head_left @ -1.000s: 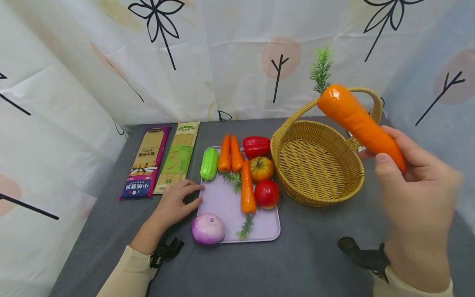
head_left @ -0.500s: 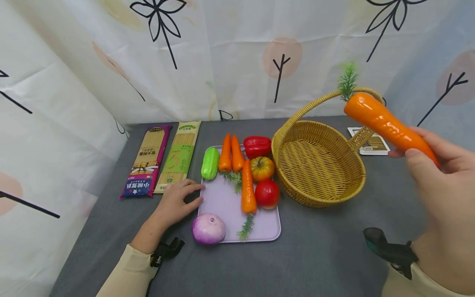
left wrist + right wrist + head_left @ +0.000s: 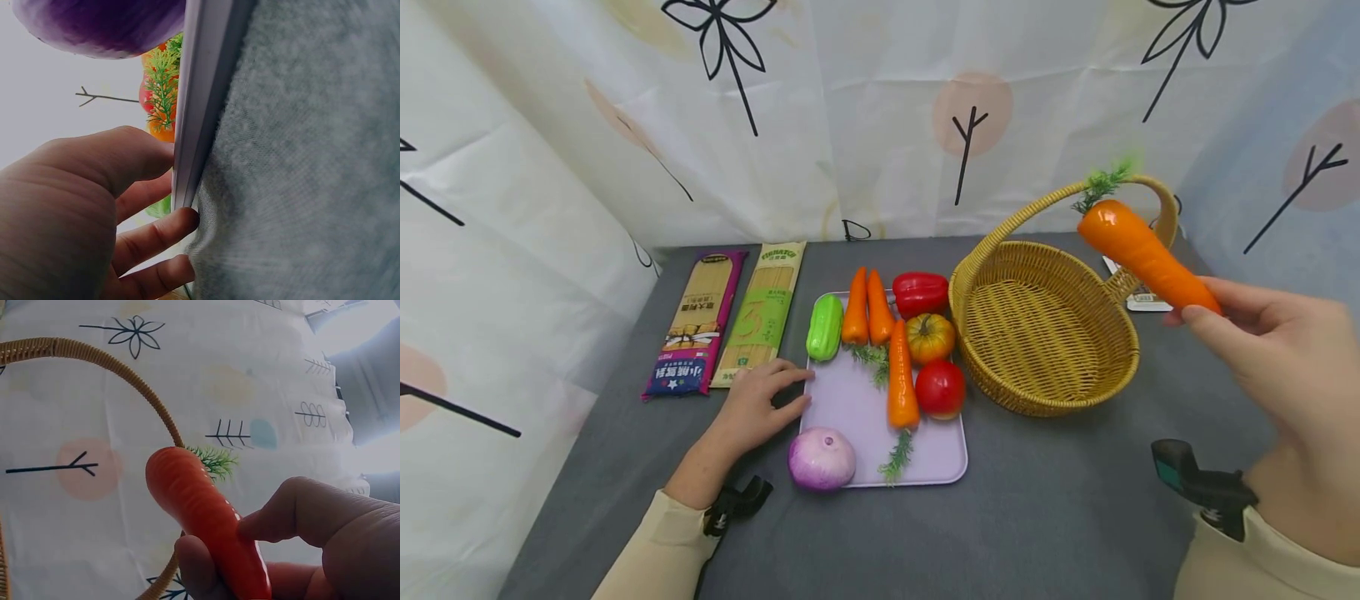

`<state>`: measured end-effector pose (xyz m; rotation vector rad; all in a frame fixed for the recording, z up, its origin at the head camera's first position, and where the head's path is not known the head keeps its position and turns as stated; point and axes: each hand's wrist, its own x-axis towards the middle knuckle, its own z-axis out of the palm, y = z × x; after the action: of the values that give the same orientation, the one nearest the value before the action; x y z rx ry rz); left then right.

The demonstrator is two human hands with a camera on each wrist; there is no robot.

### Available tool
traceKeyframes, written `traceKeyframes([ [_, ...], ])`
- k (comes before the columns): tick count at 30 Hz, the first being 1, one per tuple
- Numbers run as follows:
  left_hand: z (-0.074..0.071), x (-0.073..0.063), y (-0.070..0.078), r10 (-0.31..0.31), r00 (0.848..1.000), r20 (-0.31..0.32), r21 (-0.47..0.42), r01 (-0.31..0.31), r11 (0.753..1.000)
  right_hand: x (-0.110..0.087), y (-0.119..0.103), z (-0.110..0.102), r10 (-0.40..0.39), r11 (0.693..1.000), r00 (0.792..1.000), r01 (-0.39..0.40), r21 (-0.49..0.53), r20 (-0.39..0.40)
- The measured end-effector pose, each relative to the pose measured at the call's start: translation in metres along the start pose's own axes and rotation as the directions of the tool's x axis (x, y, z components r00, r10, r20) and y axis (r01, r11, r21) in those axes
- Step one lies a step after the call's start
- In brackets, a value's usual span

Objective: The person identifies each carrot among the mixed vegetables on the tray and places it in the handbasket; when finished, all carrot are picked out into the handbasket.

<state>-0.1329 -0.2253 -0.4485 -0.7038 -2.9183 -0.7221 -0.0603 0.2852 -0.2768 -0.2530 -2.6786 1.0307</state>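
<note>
My right hand (image 3: 1292,358) pinches a carrot (image 3: 1142,250) by its narrow end between thumb and fingers. The carrot is up in the air, in front of the wicker basket's handle, with its leafy top pointing away to the upper left. In the right wrist view the held carrot (image 3: 200,512) hides part of the handle. My left hand (image 3: 760,406) rests at the left edge of a lilac tray (image 3: 850,400), thumb and fingertips touching the rim. Three carrots lie on the tray, the nearest carrot (image 3: 901,379) beside a tomato (image 3: 940,389).
The wicker basket (image 3: 1045,333) stands right of the tray. A red pepper (image 3: 920,293), small pumpkin (image 3: 929,337), green vegetable (image 3: 825,327) and purple onion (image 3: 822,458) are on the tray. Two noodle packets (image 3: 696,325) lie left; a white card (image 3: 1146,302) lies behind the basket.
The right hand has carried the carrot rightward, then slightly back left and lower, with its leafy end tipping down. The left hand has stayed at the tray edge.
</note>
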Motion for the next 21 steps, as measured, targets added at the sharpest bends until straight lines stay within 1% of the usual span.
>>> traceKeyframes([
  [3, 0.0, 0.0, 0.0, 0.0, 1.0, 0.003, -0.003, 0.0, 1.0, 0.004, 0.0, -0.001, 0.019, 1.0, 0.998, -0.017, -0.021, 0.06],
  [7, 0.0, 0.0, 0.0, -0.003, 1.0, 0.006, -0.005, 0.003, 1.0, 0.01, -0.002, 0.002, 0.053, 0.998, 0.99, -0.049, -0.035, 0.13],
  [13, -0.001, 0.0, 0.001, -0.012, 1.0, 0.011, -0.006, 0.012, 1.0, 0.022, -0.004, 0.017, 0.032, 0.999, 0.983, -0.028, -0.022, 0.179],
  [15, -0.001, 0.0, 0.001, -0.012, 1.0, 0.011, -0.007, 0.012, 1.0, 0.026, -0.004, 0.024, 0.021, 1.0, 0.976, -0.02, -0.006, 0.217],
  [19, -0.001, 0.0, 0.001, -0.012, 1.0, 0.011, -0.006, 0.012, 1.0, 0.036, -0.003, 0.039, 0.006, 1.0, 0.954, -0.013, 0.02, 0.299],
  [21, -0.001, 0.0, 0.002, -0.012, 1.0, 0.011, -0.005, 0.012, 1.0, 0.04, -0.004, 0.048, 0.008, 1.0, 0.946, -0.015, 0.019, 0.325],
])
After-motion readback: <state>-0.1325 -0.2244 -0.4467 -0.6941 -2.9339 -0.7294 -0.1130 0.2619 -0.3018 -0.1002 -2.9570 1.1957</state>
